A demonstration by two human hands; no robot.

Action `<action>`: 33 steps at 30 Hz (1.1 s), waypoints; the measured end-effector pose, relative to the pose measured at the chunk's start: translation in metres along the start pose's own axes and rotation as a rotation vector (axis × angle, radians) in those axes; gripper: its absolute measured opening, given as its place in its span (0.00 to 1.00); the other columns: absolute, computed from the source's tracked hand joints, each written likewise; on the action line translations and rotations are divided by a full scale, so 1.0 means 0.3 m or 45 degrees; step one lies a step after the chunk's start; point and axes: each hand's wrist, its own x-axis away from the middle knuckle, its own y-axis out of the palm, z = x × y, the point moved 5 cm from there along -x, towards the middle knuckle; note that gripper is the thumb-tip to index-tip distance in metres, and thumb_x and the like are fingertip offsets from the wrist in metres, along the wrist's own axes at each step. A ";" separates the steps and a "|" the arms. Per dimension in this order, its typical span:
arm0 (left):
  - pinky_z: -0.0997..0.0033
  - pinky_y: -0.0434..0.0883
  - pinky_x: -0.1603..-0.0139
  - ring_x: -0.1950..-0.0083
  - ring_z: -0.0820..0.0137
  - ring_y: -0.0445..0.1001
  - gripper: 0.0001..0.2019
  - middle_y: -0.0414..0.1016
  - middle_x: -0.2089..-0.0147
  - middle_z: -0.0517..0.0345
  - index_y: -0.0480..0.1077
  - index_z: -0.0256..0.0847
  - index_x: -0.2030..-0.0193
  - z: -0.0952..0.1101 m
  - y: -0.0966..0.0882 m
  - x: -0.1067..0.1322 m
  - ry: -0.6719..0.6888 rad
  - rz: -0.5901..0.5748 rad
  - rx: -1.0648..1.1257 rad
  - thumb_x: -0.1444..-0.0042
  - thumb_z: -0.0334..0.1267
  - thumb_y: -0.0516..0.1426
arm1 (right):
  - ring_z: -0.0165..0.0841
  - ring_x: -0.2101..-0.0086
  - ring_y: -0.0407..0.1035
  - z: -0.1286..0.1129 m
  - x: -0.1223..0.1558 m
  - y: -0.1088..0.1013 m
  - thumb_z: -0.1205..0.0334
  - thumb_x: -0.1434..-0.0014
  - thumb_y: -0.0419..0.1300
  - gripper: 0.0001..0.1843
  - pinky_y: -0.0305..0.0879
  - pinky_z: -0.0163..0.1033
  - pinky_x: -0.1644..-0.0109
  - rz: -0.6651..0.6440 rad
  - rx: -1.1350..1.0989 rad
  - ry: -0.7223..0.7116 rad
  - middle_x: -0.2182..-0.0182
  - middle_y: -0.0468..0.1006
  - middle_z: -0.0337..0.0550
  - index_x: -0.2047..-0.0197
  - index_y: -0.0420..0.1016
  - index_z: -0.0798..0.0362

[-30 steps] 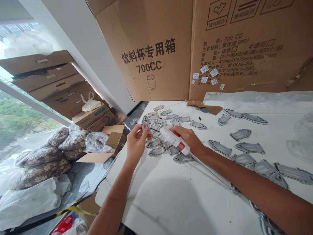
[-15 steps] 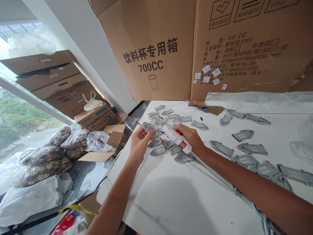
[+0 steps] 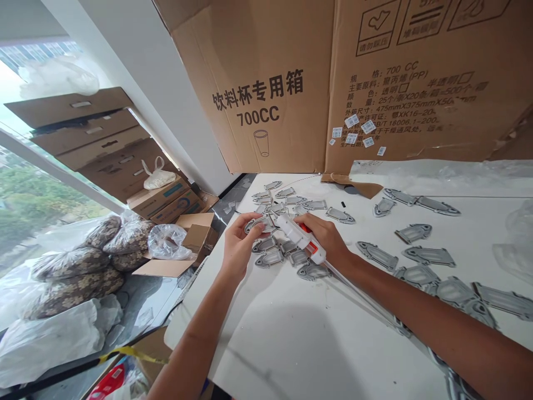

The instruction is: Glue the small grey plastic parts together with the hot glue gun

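Between the thumb and fingers of my left hand (image 3: 241, 241) is a grey, pointed plastic piece (image 3: 255, 226), held above the white table (image 3: 287, 328). My right hand (image 3: 327, 236) is wrapped round a white hot glue gun (image 3: 293, 232) with a red trigger. The gun's nozzle points left and sits close to the held piece; whether they touch I cannot tell. Several like grey pieces (image 3: 268, 258) lie spread beneath and around both hands. A white cord runs from the gun under my right forearm.
More grey pieces (image 3: 428, 254) lie at the right of the table. A large cardboard box (image 3: 266, 50) stands along the back, with clear plastic (image 3: 458, 172) beside it. On the left floor are stuffed bags (image 3: 83, 272) and an open carton (image 3: 197, 236).
The grey piece in my left hand has turned flatter and dropped slightly, its end now nearer the nozzle. My right hand keeps its hold on the glue gun, almost in place.
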 end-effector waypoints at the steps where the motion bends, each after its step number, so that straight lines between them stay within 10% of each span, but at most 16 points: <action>1: 0.69 0.79 0.59 0.56 0.67 0.79 0.17 0.79 0.55 0.55 0.78 0.42 0.55 -0.001 -0.004 0.000 0.006 0.020 -0.035 0.48 0.46 0.71 | 0.35 0.66 0.68 -0.001 0.000 0.000 0.71 0.41 0.54 0.14 0.59 0.37 0.64 -0.004 -0.008 0.000 0.63 0.76 0.42 0.53 0.71 0.51; 9: 0.71 0.77 0.67 0.63 0.67 0.79 0.20 0.79 0.66 0.57 0.73 0.41 0.63 -0.019 -0.028 0.003 -0.094 0.171 -0.039 0.54 0.48 0.74 | 0.33 0.71 0.62 0.008 0.002 0.018 0.70 0.38 0.54 0.05 0.55 0.38 0.67 -0.083 0.095 -0.003 0.66 0.72 0.41 0.63 0.69 0.50; 33: 0.70 0.79 0.61 0.59 0.68 0.79 0.20 0.81 0.58 0.53 0.80 0.41 0.52 -0.007 -0.014 0.002 0.074 0.081 -0.016 0.50 0.44 0.73 | 0.32 0.72 0.61 0.054 0.015 0.062 0.72 0.39 0.57 0.08 0.51 0.38 0.68 -0.283 0.208 -0.038 0.66 0.69 0.40 0.66 0.64 0.50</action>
